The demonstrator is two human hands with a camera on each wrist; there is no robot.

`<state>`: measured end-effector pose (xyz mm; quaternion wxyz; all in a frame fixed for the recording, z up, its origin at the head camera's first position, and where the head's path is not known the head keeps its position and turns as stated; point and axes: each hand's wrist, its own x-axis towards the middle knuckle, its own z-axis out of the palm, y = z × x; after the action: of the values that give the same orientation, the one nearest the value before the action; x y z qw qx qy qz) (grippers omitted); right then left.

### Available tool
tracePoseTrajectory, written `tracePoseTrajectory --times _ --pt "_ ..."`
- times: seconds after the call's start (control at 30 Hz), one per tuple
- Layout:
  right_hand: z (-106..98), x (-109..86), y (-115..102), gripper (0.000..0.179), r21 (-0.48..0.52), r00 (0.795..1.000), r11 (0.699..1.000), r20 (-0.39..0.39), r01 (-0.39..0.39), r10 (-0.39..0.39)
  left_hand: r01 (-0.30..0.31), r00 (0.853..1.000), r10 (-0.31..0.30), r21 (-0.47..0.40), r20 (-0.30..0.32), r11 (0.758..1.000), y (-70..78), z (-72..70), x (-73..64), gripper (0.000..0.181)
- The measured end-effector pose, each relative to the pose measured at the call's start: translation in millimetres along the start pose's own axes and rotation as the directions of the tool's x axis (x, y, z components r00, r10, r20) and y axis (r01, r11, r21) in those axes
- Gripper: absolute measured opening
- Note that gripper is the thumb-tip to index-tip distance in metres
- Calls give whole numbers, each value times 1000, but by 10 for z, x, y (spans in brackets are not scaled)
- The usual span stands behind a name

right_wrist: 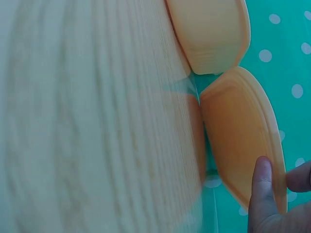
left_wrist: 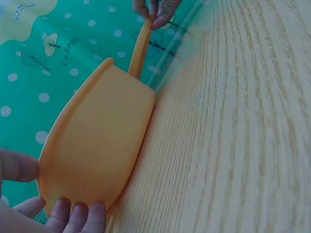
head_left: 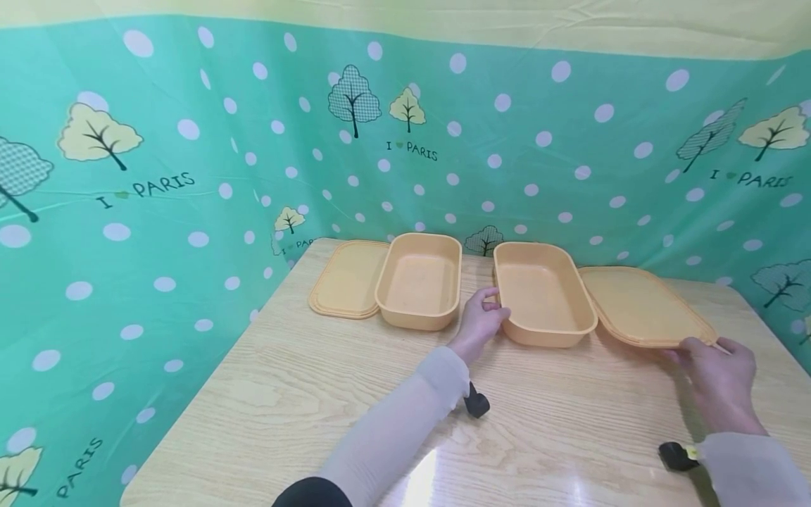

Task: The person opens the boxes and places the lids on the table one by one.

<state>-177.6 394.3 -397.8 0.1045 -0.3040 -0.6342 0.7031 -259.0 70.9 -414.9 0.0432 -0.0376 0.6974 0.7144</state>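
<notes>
Toward the right of the table stands an uncovered peach-coloured plastic food container [head_left: 541,289], upright on its base. My left hand [head_left: 481,320] holds it at the near left corner; the thumb is at the rim and the other fingers lie against the outer wall [left_wrist: 97,136]. Beside it on the right is a matching lid [head_left: 646,306], and my right hand [head_left: 722,373] pinches its near right corner. In the right wrist view the lid's underside [right_wrist: 238,131] shows, its near edge tilted up off the table, with thumb and finger on either side of the rim.
Farther left on the wooden table [head_left: 285,394] stands a second peach container [head_left: 421,282], with another lid [head_left: 348,278] lying flat against its left side. A green dotted cloth [head_left: 507,141] hangs right behind the table's back edge and along its sides.
</notes>
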Motion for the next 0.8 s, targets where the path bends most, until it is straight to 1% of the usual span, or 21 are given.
tracePoseTrajectory --times 0.2,0.47,0.53,0.6,0.7,0.77,0.8 --pt "-10 -17 -6 92 -41 1000 999 3 -1 2 2 1000 -2 1 0 1000 -5 -3 7 48" --pt "-18 -5 7 87 -36 1000 999 7 -14 15 1 1000 -1 4 -2 1000 -3 1 2 48" --pt "-27 11 13 84 -65 1000 998 -4 -17 17 -1 1000 1 6 -3 1000 -3 3 3 48" --pt "-37 26 22 81 -78 999 996 -10 -37 36 -4 1000 4 6 -3 1000 -4 2 4 48" --pt "-51 45 31 75 -54 997 996 -10 -76 76 -7 1000 7 4 -3 1000 -7 1 10 48" --pt "-59 47 33 73 -16 994 994 7 -107 107 -4 1000 4 3 -4 1000 -7 -1 12 49" --pt "-67 49 31 67 -4 994 994 18 -112 112 -3 1000 3 1 -4 1000 -6 -1 11 49"
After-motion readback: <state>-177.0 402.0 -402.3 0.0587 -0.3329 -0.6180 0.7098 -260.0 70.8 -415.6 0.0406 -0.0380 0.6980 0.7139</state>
